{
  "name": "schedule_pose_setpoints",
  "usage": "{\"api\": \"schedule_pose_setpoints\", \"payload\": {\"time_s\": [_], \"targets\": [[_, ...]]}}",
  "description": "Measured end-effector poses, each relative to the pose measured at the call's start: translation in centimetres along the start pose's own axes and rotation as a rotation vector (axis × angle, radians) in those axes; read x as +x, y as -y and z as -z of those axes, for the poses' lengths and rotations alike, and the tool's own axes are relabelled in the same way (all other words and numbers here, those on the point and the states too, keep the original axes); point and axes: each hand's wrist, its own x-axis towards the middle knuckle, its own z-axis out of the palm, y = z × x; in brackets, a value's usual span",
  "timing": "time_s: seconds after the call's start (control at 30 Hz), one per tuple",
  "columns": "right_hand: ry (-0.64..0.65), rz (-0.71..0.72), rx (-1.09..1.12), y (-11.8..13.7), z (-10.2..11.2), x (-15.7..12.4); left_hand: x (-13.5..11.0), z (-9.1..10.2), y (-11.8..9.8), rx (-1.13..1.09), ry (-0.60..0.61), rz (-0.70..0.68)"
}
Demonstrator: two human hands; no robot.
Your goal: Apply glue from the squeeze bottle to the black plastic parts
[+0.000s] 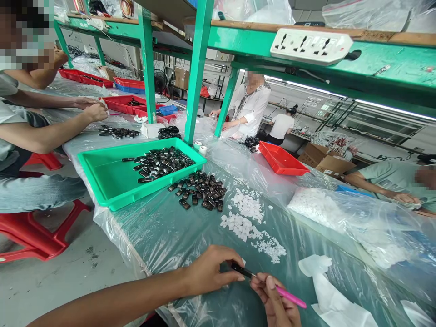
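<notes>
Head view: left hand (210, 271) pinches a black piece (241, 270), right hand (275, 300) a partly hidden pink tool (290, 297).

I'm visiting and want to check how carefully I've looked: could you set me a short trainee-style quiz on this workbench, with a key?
1. Which hand of the camera wearer holds the slim pink-handled tool?
2. True or false: some small glossy black pieces lie outside the rectangular green plastic tray.
3. Where are the small flat white bits spread?
A) inside the green tray
B) on the green worktop covered with clear plastic
C) on the red plastic stool

Key:
1. The right hand; the left hand holds a black piece.
2. True.
3. B.
</notes>
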Motion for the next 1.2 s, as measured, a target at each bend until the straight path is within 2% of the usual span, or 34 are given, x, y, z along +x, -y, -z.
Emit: {"api": "schedule_pose_setpoints", "payload": {"time_s": [0.17,0.33,0.53,0.67,0.83,1.0,1.2], "targets": [[-0.101,0.143,-0.055,0.5,-1.9,-1.2,0.5,-0.2,0.5,-0.287,-0.049,0.101],[-0.087,0.118,-0.034,0.7,-1.7,-1.1,0.7,-0.2,1.2,-0.542,0.026,0.157],[-0.004,0.071,0.04,0.4,-0.1,-0.1,0.8,0.0,1.4,-0.546,0.042,0.161],[-0.037,0.029,0.046,0.7,-0.7,-0.5,0.8,0.0,1.5,-0.547,0.063,0.173],[-0.09,0.077,0.015,1.2,-2.1,-1.3,0.6,0.0,1.7,-0.523,0.05,0.185],[-0.047,0.033,-0.005,0.9,-1.5,-0.9,0.7,0.0,1.9,-0.537,0.061,0.174],[-0.023,0.052,-0.029,0.8,-0.8,-0.7,0.7,0.0,2.1,-0.543,0.065,0.184]]}}
